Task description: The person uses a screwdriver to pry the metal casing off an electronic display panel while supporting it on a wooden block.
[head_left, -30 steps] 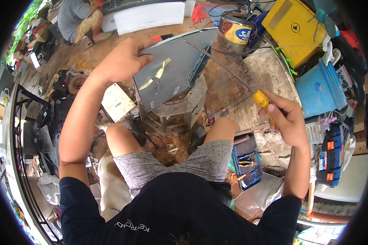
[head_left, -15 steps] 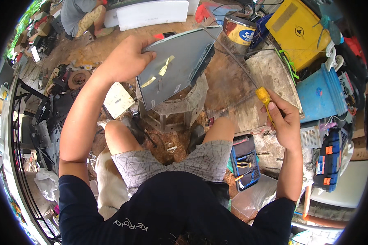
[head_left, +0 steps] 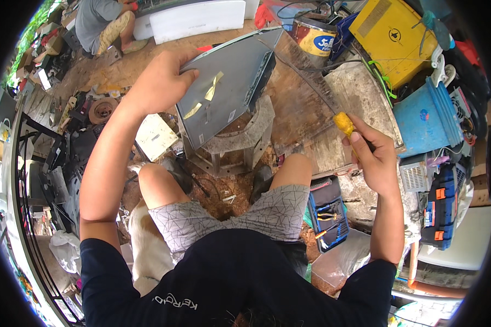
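Note:
My left hand [head_left: 161,82] grips the left edge of a grey metal box [head_left: 229,87] with strips of yellow tape on its face. The box leans tilted on a curved metal stand [head_left: 240,136] in front of my knees. My right hand [head_left: 368,155] is closed around the yellow handle of a long screwdriver [head_left: 343,122]. Its thin shaft runs up and to the left, its tip near the box's upper right corner.
A paint can [head_left: 316,35], a yellow case [head_left: 393,38] and a blue bucket [head_left: 425,117] stand at the upper right. An open blue tool case [head_left: 327,212] lies by my right knee. Another person [head_left: 101,24] sits at the upper left among scrap parts.
The grey box has shifted slightly under my left hand. My right hand with the screwdriver sits a little lower and the shaft points more steeply toward the box.

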Action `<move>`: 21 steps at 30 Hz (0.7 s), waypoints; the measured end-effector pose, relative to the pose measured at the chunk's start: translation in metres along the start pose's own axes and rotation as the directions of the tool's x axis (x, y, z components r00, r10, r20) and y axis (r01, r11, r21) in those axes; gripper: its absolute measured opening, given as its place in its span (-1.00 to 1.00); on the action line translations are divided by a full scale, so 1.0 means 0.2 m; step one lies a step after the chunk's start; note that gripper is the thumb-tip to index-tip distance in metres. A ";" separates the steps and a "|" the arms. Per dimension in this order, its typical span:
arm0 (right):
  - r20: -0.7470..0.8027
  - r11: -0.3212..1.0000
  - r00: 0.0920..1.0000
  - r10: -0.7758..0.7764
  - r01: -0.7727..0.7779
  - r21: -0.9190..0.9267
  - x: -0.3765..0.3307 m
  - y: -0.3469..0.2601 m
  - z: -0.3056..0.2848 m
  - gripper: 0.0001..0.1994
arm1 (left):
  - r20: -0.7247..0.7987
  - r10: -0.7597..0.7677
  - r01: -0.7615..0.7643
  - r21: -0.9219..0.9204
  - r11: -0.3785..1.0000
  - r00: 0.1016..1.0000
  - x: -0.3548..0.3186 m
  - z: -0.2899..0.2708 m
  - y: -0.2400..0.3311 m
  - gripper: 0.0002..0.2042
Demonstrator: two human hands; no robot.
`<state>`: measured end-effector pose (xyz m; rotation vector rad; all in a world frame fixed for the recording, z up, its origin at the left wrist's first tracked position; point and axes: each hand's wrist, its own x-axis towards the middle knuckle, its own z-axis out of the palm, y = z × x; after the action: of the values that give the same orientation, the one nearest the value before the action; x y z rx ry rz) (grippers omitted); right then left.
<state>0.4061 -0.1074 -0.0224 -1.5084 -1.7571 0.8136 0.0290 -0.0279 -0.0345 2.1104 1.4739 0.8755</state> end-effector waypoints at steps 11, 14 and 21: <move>0.183 0.984 0.983 0.015 0.018 -0.178 0.16 -0.07 -0.20 -0.63 | 0.169 0.062 -0.004 -0.321 0.947 0.984 -0.09 0.01 -0.06 -0.39; 0.215 0.979 0.977 -0.017 0.060 -0.195 0.22 -0.06 -0.19 -0.62 | 0.200 0.063 0.008 -0.335 0.942 0.978 -0.08 -0.01 -0.09 -0.36; 0.189 0.867 0.925 -0.331 0.377 -0.327 0.34 0.14 -0.21 -0.58 | 0.251 0.105 0.001 -0.389 0.921 0.962 -0.08 -0.05 -0.17 -0.33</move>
<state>0.4480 -0.0343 -0.0141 -1.3053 -2.2894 0.4215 -0.0044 -0.0313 -0.0526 1.8885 1.0145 0.7871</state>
